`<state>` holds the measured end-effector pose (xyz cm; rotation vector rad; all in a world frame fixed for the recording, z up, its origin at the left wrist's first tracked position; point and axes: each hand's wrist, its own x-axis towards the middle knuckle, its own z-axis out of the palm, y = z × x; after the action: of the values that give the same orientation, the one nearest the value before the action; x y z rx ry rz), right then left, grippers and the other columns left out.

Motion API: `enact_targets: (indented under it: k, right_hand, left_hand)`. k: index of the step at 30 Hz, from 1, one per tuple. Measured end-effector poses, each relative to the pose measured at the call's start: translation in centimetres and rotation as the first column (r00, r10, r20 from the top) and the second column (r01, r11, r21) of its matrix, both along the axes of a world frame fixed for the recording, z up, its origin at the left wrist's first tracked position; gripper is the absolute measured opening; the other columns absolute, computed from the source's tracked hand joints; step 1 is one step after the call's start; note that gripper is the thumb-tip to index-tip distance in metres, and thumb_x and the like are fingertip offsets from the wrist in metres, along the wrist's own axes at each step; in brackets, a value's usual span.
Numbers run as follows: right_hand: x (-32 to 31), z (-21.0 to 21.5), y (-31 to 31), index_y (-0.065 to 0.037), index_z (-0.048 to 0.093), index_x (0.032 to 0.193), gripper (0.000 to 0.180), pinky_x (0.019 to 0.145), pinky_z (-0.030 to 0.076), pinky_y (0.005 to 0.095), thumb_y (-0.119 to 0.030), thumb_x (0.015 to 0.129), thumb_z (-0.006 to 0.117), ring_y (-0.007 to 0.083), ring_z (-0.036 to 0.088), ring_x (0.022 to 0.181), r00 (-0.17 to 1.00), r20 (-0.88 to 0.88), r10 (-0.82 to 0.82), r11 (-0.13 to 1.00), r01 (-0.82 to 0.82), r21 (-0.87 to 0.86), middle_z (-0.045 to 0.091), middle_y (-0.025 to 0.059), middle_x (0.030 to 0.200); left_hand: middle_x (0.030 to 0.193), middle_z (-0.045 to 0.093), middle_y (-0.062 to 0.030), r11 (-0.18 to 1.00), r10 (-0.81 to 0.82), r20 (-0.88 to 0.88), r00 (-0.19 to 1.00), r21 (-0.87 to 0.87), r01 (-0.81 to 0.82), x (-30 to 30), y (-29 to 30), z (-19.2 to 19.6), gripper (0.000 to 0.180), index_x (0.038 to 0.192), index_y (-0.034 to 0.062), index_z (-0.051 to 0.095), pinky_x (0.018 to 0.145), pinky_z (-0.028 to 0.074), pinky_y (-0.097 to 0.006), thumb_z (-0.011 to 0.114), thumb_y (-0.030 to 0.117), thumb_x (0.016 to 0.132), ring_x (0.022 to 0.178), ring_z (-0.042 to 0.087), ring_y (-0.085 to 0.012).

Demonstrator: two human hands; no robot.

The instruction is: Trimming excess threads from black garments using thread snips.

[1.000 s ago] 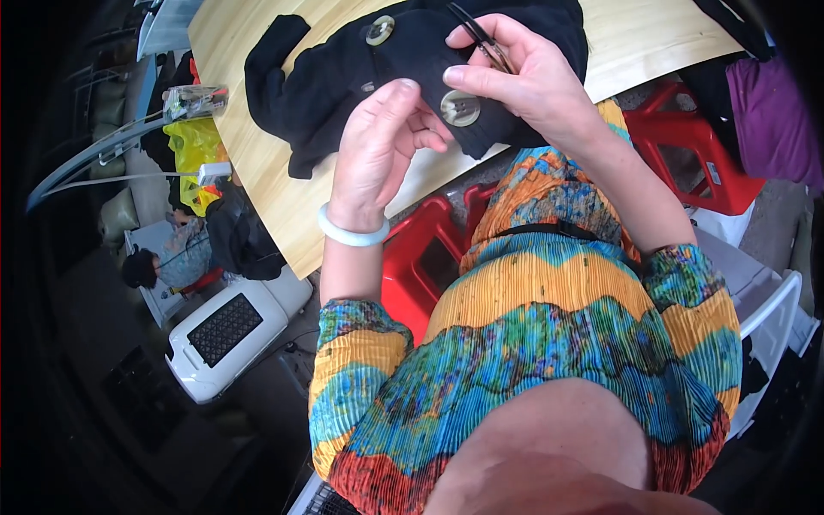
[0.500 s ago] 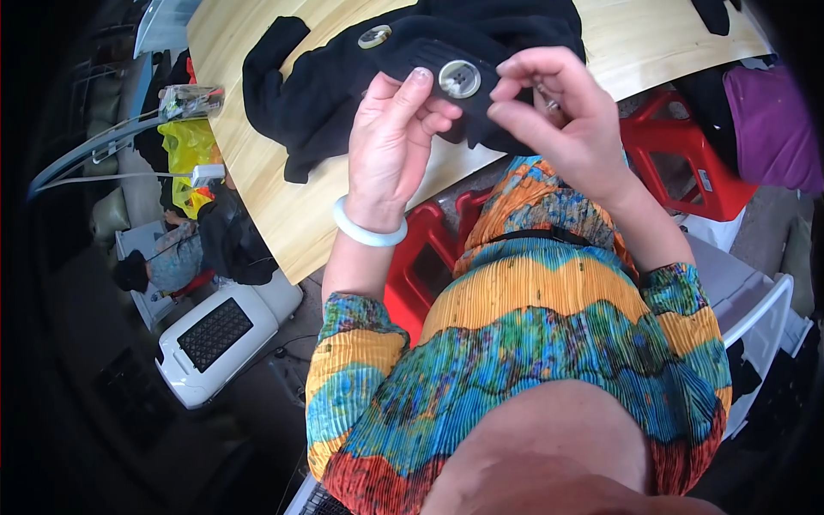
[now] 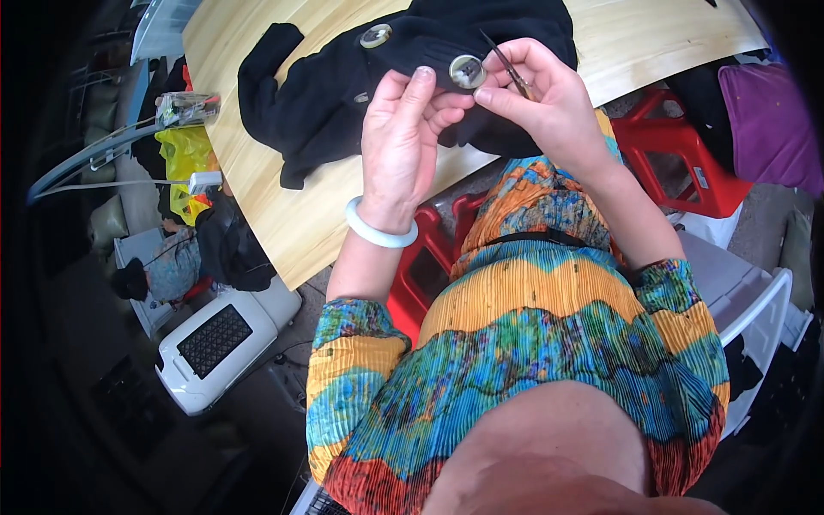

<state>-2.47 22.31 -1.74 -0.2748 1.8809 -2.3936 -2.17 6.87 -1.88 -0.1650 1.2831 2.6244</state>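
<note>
A black garment [image 3: 326,103] lies bunched over the wooden table's near part, with a large round pale-rimmed button [image 3: 376,35] on it. A second such button [image 3: 468,71], dark in the middle, is between my hands. My left hand [image 3: 400,133], wearing a pale bangle, is curled beside this button, its fingers just below; what they pinch against the dark cloth is unclear. My right hand [image 3: 549,103] has thumb and forefinger at the button's right edge. It also grips a slim, dark pointed tool [image 3: 506,62], apparently thread snips, its tip pointing up and left.
The light wooden table [image 3: 266,206] has its edge in front of me. Red plastic stools [image 3: 678,154] stand below it, near purple cloth [image 3: 768,120]. On the left are a yellow bag [image 3: 184,159], a cable with a white plug [image 3: 204,181] and a white case [image 3: 215,343].
My right hand has come left and reached the button's edge. The dark pointed tool now shows upright in it. Both the button and my left hand have shifted slightly right.
</note>
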Motion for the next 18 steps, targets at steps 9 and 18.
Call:
enact_targets:
  k: [9, 18]
  right_hand:
    - [0.2, 0.3, -0.4, 0.003, 0.047, 0.094, 0.025, 0.067, 0.044, 0.0167, -0.001, 0.074, 0.061, 0.0040, 0.053, 0.075, 0.997, -0.031, -0.074, 0.997, 0.075, 0.033, 0.057, 0.0035, 0.080]
    - [0.4, 0.1, -0.9, 0.002, 0.049, 0.093, 0.023, 0.063, 0.046, 0.0170, 0.001, 0.073, 0.060, 0.0042, 0.056, 0.071, 0.967, -0.214, -0.136, 0.974, 0.170, 0.148, 0.059, 0.0037, 0.077]
  left_hand:
    - [0.093, 0.056, -0.0125, 0.763, 0.011, -0.537, 0.843, -0.541, -0.354, 1.5, 1.7, -2.2, 0.023, 0.093, -0.0029, 0.047, 0.063, 0.048, -0.020, 0.061, -0.005, 0.074, 0.077, 0.060, -0.0125]
    - [0.088, 0.057, -0.0114, 0.599, 0.035, -0.694, 0.719, -0.562, -0.571, 0.3, 2.9, -3.1, 0.029, 0.096, -0.0008, 0.056, 0.058, 0.048, -0.024, 0.060, -0.008, 0.068, 0.070, 0.059, -0.0156]
